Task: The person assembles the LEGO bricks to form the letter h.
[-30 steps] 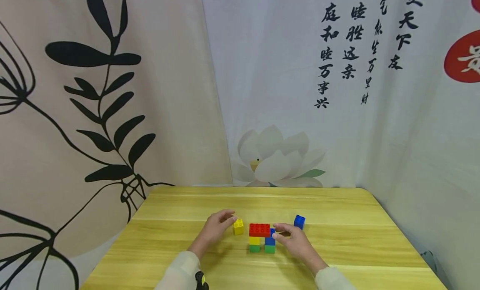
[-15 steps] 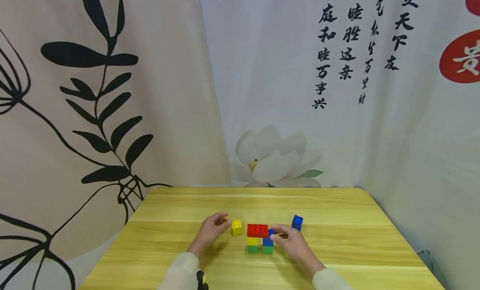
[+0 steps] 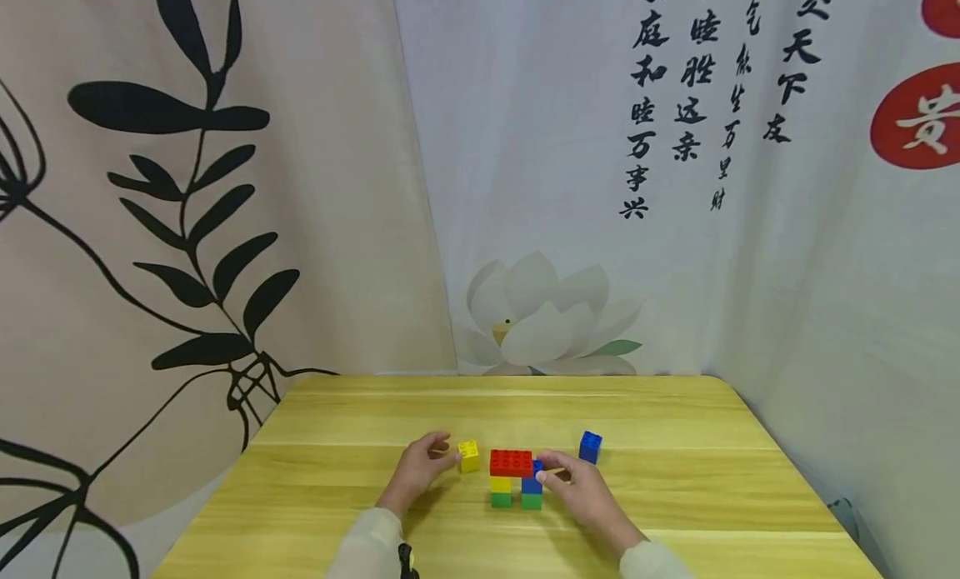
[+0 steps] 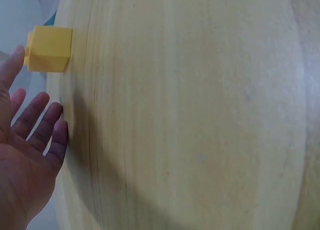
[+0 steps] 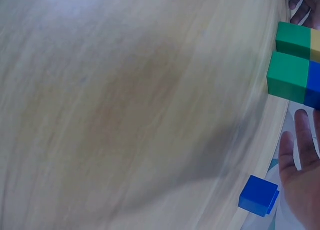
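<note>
A small block arch stands on the table in the head view: a red brick (image 3: 511, 463) spans a yellow brick (image 3: 500, 484) and a right-hand column with blue over a green brick (image 3: 532, 501). My right hand (image 3: 581, 487) pinches the upper blue brick (image 3: 537, 466) beside the red one with thumb and index finger; its other fingers extend loosely in the right wrist view. To the left, my left hand (image 3: 420, 471) has relaxed, spread fingers, its thumb tip right by a loose yellow brick (image 3: 468, 456). In the left wrist view that yellow brick (image 4: 50, 48) is beyond the fingers.
A loose blue brick (image 3: 590, 447) lies behind and to the right of the arch, near my right hand. The wooden table (image 3: 675, 446) reaches back to a curtain (image 3: 360, 229) printed with plants and characters.
My left hand has drawn back from above the loose yellow brick, down and leftward toward me. The right hand keeps its place at the arch. The head view has turned slightly to the right.
</note>
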{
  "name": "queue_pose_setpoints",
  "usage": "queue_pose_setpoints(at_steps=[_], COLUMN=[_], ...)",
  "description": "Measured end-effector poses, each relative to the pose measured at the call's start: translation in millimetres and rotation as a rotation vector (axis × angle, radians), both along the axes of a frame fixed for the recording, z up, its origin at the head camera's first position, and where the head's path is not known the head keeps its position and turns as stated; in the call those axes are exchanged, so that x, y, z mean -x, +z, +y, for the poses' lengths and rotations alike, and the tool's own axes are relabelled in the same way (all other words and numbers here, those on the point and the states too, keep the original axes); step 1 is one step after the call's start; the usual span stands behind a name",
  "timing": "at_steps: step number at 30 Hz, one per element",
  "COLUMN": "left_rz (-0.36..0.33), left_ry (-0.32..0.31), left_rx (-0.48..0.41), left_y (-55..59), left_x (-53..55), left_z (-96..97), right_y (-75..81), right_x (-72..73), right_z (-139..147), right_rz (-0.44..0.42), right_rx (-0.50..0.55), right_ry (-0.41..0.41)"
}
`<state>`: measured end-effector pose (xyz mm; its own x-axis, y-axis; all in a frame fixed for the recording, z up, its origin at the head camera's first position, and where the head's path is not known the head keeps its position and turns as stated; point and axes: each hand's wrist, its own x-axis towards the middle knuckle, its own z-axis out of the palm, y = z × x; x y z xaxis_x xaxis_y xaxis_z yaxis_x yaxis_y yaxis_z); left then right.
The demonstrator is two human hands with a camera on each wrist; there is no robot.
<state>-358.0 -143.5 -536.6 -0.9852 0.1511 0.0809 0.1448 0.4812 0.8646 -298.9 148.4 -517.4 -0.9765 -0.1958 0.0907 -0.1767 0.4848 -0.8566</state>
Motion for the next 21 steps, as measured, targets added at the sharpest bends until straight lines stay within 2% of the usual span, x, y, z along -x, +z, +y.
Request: queue_pose_setpoints(at_steps=[8, 21], left_rz=[0.003, 0.013], left_ry=[-0.033, -0.018], left_rx=[-0.013, 0.022], left_y=[-4.0, -11.0], left_x=[4.2, 7.2], left_z=[3.2, 8.4], right_y=[-0.6, -0.7], right_x=[-1.2, 0.6], right_z=[0.9, 0.8], right_rz=[-0.004, -0.005], right_rx=[0.010, -0.001], right_ry=[0.006, 0.000])
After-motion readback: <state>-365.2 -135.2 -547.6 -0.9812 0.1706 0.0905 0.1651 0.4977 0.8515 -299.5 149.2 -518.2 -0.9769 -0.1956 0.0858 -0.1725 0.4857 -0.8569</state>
